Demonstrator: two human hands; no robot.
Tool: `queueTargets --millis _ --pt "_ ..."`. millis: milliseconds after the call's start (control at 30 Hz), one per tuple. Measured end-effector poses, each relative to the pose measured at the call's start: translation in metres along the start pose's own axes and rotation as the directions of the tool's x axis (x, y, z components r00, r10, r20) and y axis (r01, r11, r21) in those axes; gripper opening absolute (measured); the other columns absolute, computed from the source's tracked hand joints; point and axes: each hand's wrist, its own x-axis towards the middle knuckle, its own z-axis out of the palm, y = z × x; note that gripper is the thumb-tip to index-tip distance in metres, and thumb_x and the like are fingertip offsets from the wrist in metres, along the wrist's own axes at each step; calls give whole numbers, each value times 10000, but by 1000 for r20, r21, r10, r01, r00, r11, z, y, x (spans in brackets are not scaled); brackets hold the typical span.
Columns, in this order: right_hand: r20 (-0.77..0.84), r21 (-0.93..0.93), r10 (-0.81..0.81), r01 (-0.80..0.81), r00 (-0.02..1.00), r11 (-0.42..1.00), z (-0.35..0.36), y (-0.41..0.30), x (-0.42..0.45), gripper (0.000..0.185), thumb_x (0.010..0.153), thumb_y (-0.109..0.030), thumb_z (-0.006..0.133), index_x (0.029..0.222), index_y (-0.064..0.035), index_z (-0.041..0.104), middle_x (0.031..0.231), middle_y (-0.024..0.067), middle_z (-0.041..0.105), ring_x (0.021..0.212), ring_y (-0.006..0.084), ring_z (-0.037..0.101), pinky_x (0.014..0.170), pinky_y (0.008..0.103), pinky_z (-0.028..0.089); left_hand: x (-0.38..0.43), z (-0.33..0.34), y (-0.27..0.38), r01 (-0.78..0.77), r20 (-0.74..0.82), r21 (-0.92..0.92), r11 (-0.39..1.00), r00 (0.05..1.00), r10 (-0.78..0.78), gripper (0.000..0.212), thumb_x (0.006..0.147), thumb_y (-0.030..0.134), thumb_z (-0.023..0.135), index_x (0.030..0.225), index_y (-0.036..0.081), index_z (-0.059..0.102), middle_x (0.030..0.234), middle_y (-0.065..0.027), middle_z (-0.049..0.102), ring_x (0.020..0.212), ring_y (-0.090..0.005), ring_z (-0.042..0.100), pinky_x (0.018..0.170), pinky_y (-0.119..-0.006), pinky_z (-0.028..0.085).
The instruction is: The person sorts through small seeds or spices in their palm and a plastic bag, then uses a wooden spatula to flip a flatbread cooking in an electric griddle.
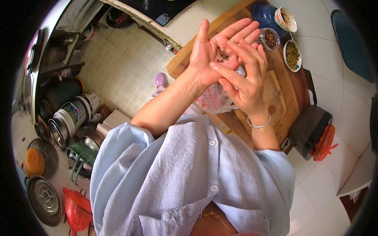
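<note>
Palm up over the wooden table, my left hand has its fingers stretched out. A small scatter of dark dried bits lies on that palm. My right hand, with a bracelet at the wrist, reaches across from the right; its forefinger tip is at the base of the left palm, and its other fingers overlap the left hand's edge. Nothing shows gripped between the right fingers. Beneath the hands, a thin clear plastic bag with red print lies partly hidden. Beyond them stands a clear jar of reddish-brown dried pieces.
Along the wooden table's wall side are a white dish of greenish bits, a stained bowl and a blue appliance. A knife handle and a black box sit nearby. Buckets stand to the left.
</note>
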Motion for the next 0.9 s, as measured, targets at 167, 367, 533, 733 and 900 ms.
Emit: queueTargets --millis 167,367,533,733,900 --pt "-79 72 123 -118 989 990 2 1 -6 188 839 -199 752 1026 -187 760 1309 70 598 1258 297 507 1098 513 348 -2 -8 4 61 135 -151 987 990 -40 923 998 705 154 1537 -31 299 1591 -201 337 1487 -310 309 1220 -446 284" --pt "-75 146 197 -184 978 972 1 -7 4 206 747 -106 800 935 -157 736 1004 14 581 945 247 539 868 421 426 -1 -12 5 53 137 -116 992 990 -36 931 995 712 158 1534 -34 301 1586 -193 351 1481 -305 322 1218 -434 288" --pt "-26 107 157 -154 987 982 5 -9 14 241 707 -95 807 924 -173 739 954 -12 576 908 227 535 813 390 411 -3 -3 2 -4 29 43 999 1000 2 936 993 718 158 1534 -32 301 1584 -192 352 1484 -304 315 1234 -415 263" --pt "-15 73 107 -106 994 992 7 -10 17 200 725 -64 783 891 -143 705 945 -12 606 899 210 561 821 392 421 -5 8 -5 -68 -101 395 916 988 117 932 994 716 173 1532 -35 305 1584 -196 349 1489 -301 305 1243 -413 244" --pt "-114 345 247 -195 962 918 -1 -8 20 168 782 8 736 906 -64 648 935 45 653 852 252 624 768 390 509 -5 -9 6 50 114 -172 984 993 -31 939 991 722 189 1532 -37 304 1588 -195 346 1488 -300 310 1230 -421 265"
